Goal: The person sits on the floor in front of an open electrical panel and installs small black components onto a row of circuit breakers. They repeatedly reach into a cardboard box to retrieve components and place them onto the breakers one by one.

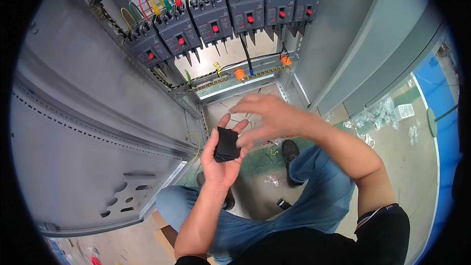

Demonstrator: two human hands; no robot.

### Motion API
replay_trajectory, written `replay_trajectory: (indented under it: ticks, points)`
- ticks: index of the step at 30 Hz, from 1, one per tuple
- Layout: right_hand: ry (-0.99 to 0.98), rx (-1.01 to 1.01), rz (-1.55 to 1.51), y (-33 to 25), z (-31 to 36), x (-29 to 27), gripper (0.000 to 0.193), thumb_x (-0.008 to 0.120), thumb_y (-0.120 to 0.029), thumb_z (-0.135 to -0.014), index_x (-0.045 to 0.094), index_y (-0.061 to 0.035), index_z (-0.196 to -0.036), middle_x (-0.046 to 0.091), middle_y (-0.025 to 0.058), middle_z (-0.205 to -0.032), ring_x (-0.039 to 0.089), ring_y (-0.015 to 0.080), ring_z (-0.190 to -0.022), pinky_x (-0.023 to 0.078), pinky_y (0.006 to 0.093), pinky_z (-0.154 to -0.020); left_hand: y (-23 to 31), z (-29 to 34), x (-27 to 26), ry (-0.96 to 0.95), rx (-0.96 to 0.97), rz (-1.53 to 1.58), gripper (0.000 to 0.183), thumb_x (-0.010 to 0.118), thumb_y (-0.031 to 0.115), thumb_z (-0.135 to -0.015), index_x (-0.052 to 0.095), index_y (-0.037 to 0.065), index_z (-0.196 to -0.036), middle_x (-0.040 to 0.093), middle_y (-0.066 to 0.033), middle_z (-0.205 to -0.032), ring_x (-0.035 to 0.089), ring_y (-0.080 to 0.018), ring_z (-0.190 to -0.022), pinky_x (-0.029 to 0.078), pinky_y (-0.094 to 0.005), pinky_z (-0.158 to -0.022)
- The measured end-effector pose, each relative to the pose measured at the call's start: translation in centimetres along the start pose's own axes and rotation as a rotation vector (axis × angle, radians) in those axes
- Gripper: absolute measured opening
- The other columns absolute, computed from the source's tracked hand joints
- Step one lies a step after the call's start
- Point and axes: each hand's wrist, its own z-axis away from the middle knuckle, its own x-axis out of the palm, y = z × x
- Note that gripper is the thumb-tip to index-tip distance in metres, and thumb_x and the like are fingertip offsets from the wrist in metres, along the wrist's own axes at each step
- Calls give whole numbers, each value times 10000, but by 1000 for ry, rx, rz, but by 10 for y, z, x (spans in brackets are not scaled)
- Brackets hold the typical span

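- Black flat pieces (226,143), stacked, lie on the upturned left hand (222,171), its fingers half-curled around them.
- At 2 o'clock from the stack, the right hand (272,115) blurs, fingers loosely spread; whether it touches or grips a piece, I cannot tell.
- A loose left grip or a hasty right-hand pull could fan the stack, dropping pieces onto the floor (252,197) at 5 o'clock.
- At 12 o'clock: orange ribbed insulators (240,74), then moulded-case circuit breakers (211,22).
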Motion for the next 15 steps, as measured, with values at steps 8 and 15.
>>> replay_trajectory:
  ticks: [8,15]
  points:
    - [-9,-47,-67,-11,-11,42,717,932,-344,-708,686,-67,-1322,690,134,-1220,650,333,-1160,553,430,-960,4,2,5,98,89,-12,612,555,421,-1052,448,54,-1530,578,-144,-1424,606,-343,-1268,532,-475,-1060]
    - [10,139,-723,1,-18,43,485,724,-337,-982,663,17,-1308,742,91,-1109,691,210,-985,538,357,-936,13,5,-14,140,96,-47,555,595,306,-1011,459,109,-1512,611,-159,-1329,660,-308,-1105,590,-449,-871]
